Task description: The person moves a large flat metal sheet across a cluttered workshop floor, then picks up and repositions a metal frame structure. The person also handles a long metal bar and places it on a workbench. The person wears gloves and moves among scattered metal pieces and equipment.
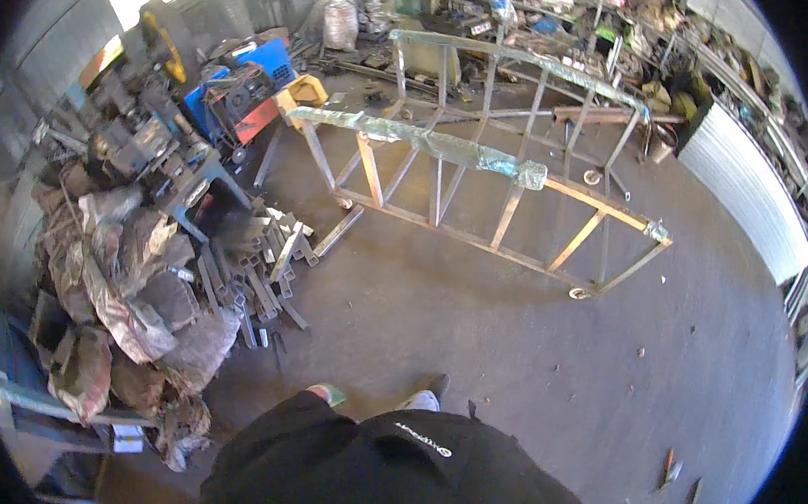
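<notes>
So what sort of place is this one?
Most likely a metalworking shop or its storeroom: a wheeled frame stands on the floor, short square tubes lie piled at left, and worn sacks are heaped beside them.

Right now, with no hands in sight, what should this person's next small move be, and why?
Perhaps a short step toward the wheeled metal frame: it stands ahead, seemingly out of reach, and neither hand shows. Keeping right of the loose metal tubes seems wise, as they lie heaped on the floor ahead to the left.
</notes>
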A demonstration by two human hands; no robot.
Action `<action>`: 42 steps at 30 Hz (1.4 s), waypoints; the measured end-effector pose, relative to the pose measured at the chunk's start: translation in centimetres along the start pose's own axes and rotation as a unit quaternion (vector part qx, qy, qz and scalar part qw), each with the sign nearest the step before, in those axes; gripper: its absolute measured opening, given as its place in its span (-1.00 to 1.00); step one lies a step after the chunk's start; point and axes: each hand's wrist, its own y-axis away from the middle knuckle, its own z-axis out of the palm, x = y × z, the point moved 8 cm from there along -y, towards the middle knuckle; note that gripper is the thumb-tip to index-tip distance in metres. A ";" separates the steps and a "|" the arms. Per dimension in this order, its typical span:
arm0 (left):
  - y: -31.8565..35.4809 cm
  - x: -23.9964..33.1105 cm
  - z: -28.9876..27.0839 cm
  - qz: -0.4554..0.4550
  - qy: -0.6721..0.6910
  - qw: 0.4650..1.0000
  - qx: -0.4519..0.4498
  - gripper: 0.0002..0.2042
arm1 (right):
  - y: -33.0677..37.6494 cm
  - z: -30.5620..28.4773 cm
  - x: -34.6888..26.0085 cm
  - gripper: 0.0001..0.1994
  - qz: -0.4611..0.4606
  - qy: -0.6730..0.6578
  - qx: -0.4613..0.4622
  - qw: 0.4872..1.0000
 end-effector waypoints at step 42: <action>-45.1 17.0 -66.9 -0.414 0.625 0.375 0.545 -0.34 | -17.3 -0.7 -92.4 -0.56 -0.331 0.535 0.305 0.715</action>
